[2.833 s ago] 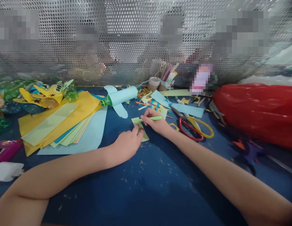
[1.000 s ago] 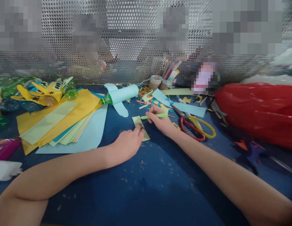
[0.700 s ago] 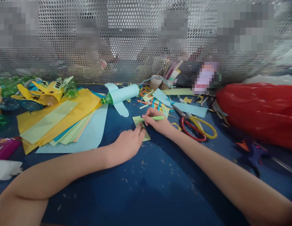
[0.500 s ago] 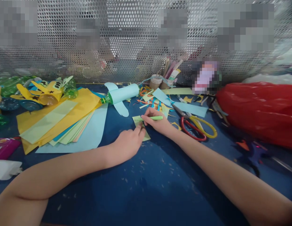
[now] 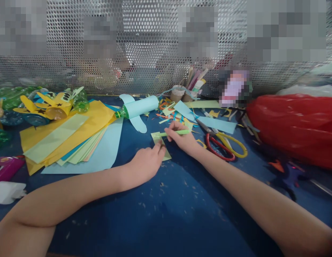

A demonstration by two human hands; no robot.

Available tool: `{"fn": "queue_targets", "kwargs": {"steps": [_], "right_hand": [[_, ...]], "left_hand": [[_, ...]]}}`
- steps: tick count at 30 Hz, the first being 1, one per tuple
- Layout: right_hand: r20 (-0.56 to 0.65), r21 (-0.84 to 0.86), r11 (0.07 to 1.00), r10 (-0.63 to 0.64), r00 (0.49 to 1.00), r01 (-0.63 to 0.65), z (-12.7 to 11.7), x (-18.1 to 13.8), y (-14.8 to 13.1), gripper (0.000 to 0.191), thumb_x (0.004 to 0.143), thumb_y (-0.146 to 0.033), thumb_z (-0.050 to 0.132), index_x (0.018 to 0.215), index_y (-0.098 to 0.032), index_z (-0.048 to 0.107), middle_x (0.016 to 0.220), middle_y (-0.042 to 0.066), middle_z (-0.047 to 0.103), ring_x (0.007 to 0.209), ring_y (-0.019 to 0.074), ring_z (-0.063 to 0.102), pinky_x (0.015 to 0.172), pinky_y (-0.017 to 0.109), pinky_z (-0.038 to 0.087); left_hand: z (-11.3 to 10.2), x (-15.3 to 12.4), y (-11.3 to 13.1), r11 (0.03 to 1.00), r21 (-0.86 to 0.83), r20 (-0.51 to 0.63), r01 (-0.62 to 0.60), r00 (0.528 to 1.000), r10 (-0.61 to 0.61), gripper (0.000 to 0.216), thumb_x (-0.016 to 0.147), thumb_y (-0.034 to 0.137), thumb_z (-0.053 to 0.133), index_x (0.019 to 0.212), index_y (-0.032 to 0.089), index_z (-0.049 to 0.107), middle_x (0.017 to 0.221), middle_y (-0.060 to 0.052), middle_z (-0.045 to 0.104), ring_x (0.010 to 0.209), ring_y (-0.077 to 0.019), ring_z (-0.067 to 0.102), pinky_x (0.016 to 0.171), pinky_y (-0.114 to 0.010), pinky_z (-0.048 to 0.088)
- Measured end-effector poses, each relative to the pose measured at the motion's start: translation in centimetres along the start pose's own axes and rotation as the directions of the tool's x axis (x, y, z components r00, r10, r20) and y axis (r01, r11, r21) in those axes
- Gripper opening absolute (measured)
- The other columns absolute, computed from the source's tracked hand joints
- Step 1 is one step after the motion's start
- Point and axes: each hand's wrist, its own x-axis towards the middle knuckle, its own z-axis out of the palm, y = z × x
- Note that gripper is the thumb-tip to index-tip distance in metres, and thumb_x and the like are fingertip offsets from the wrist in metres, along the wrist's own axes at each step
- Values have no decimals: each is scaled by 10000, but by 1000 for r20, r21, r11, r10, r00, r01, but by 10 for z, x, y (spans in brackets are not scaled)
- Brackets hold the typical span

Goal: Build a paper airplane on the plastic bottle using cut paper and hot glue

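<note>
**Pen on the green slip, left hand pinning it down**

Here I am at the blue table (image 5: 168, 214), and everything centres on the small pale green paper slip (image 5: 155, 138) lying flat on it. My left hand (image 5: 144, 164) comes in from the near side of the slip. Its fingers are bunched close together, and the fingertips (image 5: 161, 149) press down on the middle of the paper to pin it. My right hand (image 5: 182, 139) sits just to the right of the slip, thumb and fingers pinching a light green pen (image 5: 176, 132). The pen lies almost level, its tip pointing left and resting over the slip's far edge, though I can't tell whether it actually touches the paper.

Right of the slip, past my right hand, lie scissors with red and yellow handles (image 5: 212, 135). Farther that way bulges a red plastic bag (image 5: 294, 125). Just beyond the slip is a green bottle wrapped in light blue paper (image 5: 139, 107) with paper wings, lying on its side. A litter of coloured paper scraps (image 5: 171, 110) lies beside it. Well to the left of the slip a stack of yellow, green and blue sheets (image 5: 75, 135) fans out. Behind it all, on the far side of the slip, stands a perforated metal screen (image 5: 144, 53)
</note>
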Motion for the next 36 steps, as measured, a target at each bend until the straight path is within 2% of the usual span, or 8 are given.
{"fn": "queue_targets", "kwargs": {"steps": [2, 4, 10, 18, 25, 31, 34, 36], "right_hand": [[-123, 20, 1000, 13, 992, -10, -2, 0, 2, 242, 804, -268, 541, 621, -228, 387, 446, -69, 464, 440, 92, 396, 496, 253, 321], [-173, 17, 999, 35, 984, -32, -3, 1, 4, 236, 784, -228, 533, 608, -228, 375, 427, -74, 447, 431, 90, 381, 489, 252, 306], [-138, -12, 998, 53, 989, -55, -4, 2, 9, 223, 755, -211, 542, 593, -228, 390, 413, -73, 456, 417, 95, 382, 493, 264, 311], [-81, -84, 995, 55, 995, -62, -3, 2, 2, 209, 754, -209, 537, 609, -235, 387, 420, -70, 463, 419, 101, 399, 501, 268, 329], [-60, -48, 996, 78, 995, -81, -4, 2, 2, 217, 734, -207, 538, 589, -234, 380, 398, -73, 441, 398, 97, 380, 478, 264, 313], [-225, 109, 991, 104, 969, -81, -5, 5, 11, 256, 771, -276, 554, 580, -220, 394, 426, -66, 452, 423, 87, 370, 470, 248, 280], [-221, 140, 986, 122, 968, -92, -6, 6, 13, 256, 771, -302, 561, 587, -219, 402, 428, -65, 451, 420, 87, 363, 459, 244, 262], [-196, 129, 987, 119, 973, -95, -6, 6, 12, 254, 769, -311, 568, 596, -221, 405, 425, -66, 454, 421, 89, 369, 466, 243, 271]], "left_hand": [[-2, 0, 0, 1000, 3, 5, 6, 1000, -6, 497, 886, 141, 399, 1377, 69, 379, 1390, -250, 426, 713, -182, 646, 531, -289, 469], [-3, -1, 1, 1000, 9, 14, 9, 1000, -9, 501, 885, 140, 410, 1380, 71, 377, 1402, -260, 409, 720, -182, 648, 541, -286, 473], [-4, -1, 0, 1000, 20, 20, -6, 1000, 6, 501, 882, 126, 391, 1377, 53, 377, 1410, -262, 401, 718, -195, 655, 538, -305, 490], [-2, 0, 0, 1000, -16, 23, 4, 1000, -4, 510, 875, 127, 403, 1380, 61, 368, 1405, -265, 402, 742, -198, 656, 555, -300, 496], [-3, 0, 0, 1000, -3, 41, -1, 999, 1, 522, 875, 125, 365, 1393, 66, 346, 1427, -257, 378, 732, -199, 649, 535, -307, 489], [1, 0, -1, 1000, 3, 11, -13, 1000, 13, 502, 878, 134, 370, 1375, 65, 373, 1425, -252, 376, 713, -192, 648, 523, -302, 485], [-1, -1, -1, 1000, -15, -11, -3, 1000, 3, 512, 889, 146, 377, 1396, 84, 353, 1387, -249, 414, 702, -189, 653, 523, -296, 487], [-3, -1, -2, 999, -42, -11, 6, 1000, -7, 535, 894, 153, 387, 1425, 143, 325, 1353, -228, 442, 695, -188, 658, 530, -294, 490]]}}
